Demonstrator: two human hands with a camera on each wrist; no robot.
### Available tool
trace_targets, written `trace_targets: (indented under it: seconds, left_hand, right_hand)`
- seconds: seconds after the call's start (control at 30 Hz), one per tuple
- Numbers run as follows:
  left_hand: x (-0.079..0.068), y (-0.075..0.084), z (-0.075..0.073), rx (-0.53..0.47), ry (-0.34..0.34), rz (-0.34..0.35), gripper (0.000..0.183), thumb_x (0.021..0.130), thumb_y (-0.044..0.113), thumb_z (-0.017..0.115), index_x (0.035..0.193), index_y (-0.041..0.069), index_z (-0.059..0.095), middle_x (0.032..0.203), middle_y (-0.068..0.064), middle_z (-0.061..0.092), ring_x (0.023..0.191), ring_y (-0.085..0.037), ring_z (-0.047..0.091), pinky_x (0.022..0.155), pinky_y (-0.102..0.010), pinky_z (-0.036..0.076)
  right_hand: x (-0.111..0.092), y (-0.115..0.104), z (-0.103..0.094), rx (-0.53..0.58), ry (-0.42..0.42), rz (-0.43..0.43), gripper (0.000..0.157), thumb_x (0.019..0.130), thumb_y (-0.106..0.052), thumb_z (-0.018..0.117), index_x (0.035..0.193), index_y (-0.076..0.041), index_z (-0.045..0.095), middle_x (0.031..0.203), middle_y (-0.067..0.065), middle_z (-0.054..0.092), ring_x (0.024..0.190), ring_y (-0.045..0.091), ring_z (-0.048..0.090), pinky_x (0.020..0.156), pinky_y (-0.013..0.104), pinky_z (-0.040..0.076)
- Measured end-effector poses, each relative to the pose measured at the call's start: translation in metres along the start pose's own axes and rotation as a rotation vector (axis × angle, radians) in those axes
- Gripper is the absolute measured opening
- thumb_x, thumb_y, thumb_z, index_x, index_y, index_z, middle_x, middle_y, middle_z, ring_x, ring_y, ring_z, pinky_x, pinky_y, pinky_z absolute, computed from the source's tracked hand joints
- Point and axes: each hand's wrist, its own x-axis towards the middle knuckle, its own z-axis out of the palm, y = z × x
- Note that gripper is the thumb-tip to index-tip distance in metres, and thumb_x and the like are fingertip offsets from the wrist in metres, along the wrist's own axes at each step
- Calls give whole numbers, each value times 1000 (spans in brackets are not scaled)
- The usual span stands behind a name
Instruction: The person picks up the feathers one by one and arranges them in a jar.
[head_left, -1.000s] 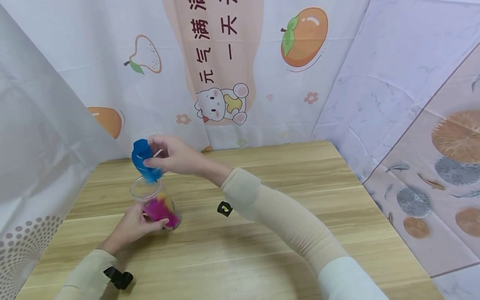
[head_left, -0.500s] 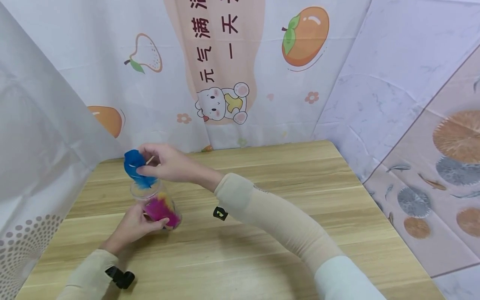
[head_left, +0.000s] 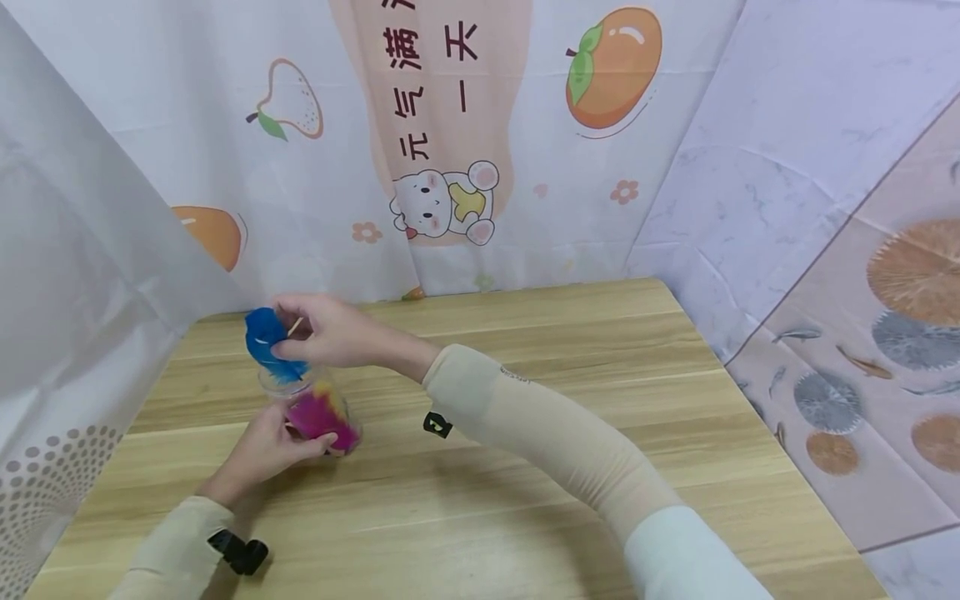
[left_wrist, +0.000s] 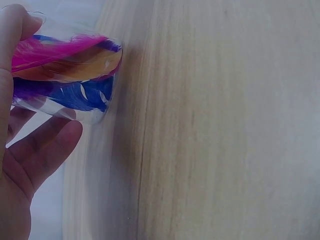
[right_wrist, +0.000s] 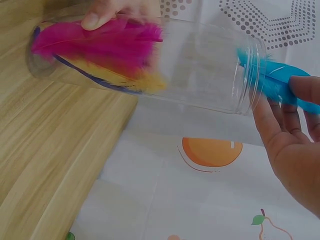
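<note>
A clear plastic jar stands at the left of the table, holding pink, orange-yellow and blue-purple feathers. My left hand grips the lower part of the jar, thumb on the near side and fingers round the other. Above the jar's mouth, my right hand pinches a blue feather between thumb and fingers. In the right wrist view the feather's fluffy end overlaps the jar's threaded rim, with the right fingertips close beside that rim.
The wood-grain table reaches from the person to a printed curtain at the back. Light cloth also hangs at the left and right sides. Black wrist straps sit on both sleeved arms.
My right hand has moved down and a little left, bringing the blue feather from above the jar to its mouth. The left hand and the jar have stayed in place.
</note>
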Motion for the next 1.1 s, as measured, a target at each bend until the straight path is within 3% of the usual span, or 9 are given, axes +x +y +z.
trace_targets:
  seconds: [0.3,0.5,0.63,0.77,0.93,1.1]
  left_hand:
    - [-3,1,-2,-4,-12,-5,73,84,26,86,142,13,44,128,-10,63,111,-30,64,83,-22,55]
    - [-1,0,-2,14,10,24,76,82,23,88,142,14,43,124,-9,64,106,-28,65,82,-23,56]
    - [1,-1,-3,2,8,22,77,83,24,87,143,15,41,129,-8,62,112,-28,62,86,-21,53]
    - [2,-2,-4,-22,7,24,72,84,23,87,141,14,44,130,-8,62,113,-26,62,86,-22,54]
    - [1,-2,-3,-23,21,51,61,82,17,88,131,11,52,118,-7,68,102,-14,66,80,-25,57]
    - [1,0,-3,-18,35,77,67,79,14,89,133,12,51,116,-5,66,98,-13,66,76,-28,59]
  right_hand:
    - [1,0,1,-22,-22,-7,30,99,-1,63,128,1,58,105,4,68,95,5,62,86,12,50]
    - [1,-2,-2,-33,-54,7,36,99,-1,63,134,0,54,106,4,65,90,7,65,84,14,51]
    - [2,-3,-3,-42,-65,13,38,98,-1,63,135,0,53,106,4,64,89,8,66,84,15,52]
    - [3,-3,-3,-19,-59,1,35,97,1,64,131,-1,56,108,4,65,91,7,64,84,15,52]
    - [4,-3,-2,34,-55,-51,25,95,6,64,119,1,59,106,5,66,97,8,61,86,16,52]
    - [4,-2,-2,47,-44,-66,24,93,8,63,116,1,60,104,5,66,97,9,61,86,16,52]
